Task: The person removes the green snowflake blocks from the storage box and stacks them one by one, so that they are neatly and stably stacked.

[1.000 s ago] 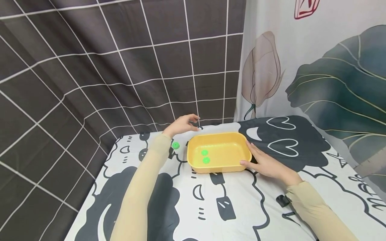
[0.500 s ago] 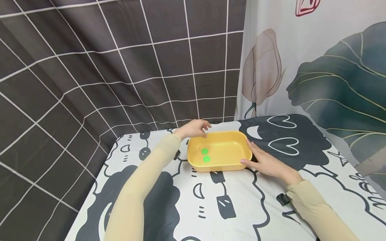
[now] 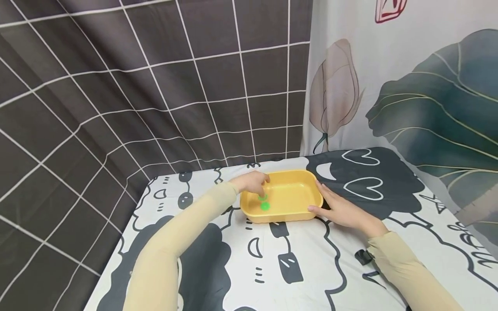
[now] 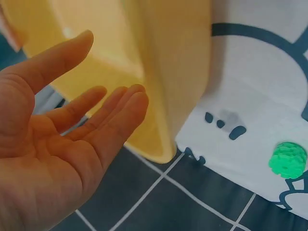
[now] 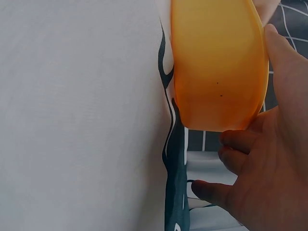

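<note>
A shallow yellow tray with rounded corners lies on the cloth. My left hand reaches over its left side, fingertips close at a small round green piece. A second green piece lies in the tray just in front. In the left wrist view, the thumb and fingers of my left hand are spread apart, with nothing between them. Outside the tray sits another bumpy green piece, covered by my forearm in the head view. My right hand rests its extended fingers against the tray's right end.
A white cloth with black cartoon drawings covers the surface. Behind it hangs a dark curtain with a white grid. To the right is a pale curtain printed with leaves and a flower.
My left hand has moved from above the tray's back left corner to the right and down, into the tray beside the green pieces. The right hand keeps its place.
</note>
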`<state>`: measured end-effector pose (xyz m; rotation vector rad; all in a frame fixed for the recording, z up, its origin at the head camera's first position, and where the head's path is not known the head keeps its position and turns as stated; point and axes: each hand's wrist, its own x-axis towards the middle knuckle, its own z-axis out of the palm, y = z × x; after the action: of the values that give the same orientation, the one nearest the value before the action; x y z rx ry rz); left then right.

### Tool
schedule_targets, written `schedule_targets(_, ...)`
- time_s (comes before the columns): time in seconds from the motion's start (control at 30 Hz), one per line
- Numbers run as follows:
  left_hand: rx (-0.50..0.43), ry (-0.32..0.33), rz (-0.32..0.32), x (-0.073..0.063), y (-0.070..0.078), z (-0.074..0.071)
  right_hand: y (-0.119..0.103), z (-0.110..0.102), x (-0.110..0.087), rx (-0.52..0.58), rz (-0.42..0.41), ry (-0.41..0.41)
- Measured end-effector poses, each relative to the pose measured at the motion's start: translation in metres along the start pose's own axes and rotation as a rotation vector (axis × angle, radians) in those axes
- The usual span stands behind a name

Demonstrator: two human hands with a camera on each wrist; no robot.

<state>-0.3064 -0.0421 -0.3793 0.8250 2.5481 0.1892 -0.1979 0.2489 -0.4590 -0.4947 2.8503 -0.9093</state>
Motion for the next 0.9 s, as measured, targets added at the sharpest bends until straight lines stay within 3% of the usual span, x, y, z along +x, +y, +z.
schedule_targets(0.23, 0.06, -0.068, -0.023, -0.001, 0.002, 0.018, 0.0, 0.001, 0.001, 0.003, -0.006, -0.004)
schedule_targets(0.4, 0.064, -0.076, -0.058, -0.002, 0.002, 0.024, -0.001, 0.002, 0.001, 0.005, -0.004, -0.007)
schedule_targets(0.67, 0.093, -0.078, -0.011, 0.003, -0.014, 0.028, -0.001, 0.002, 0.001, 0.01, 0.004, -0.006)
schedule_targets(0.9, 0.048, -0.086, 0.045, 0.003, -0.01, 0.03, 0.001, 0.001, 0.001, 0.008, 0.001, -0.006)
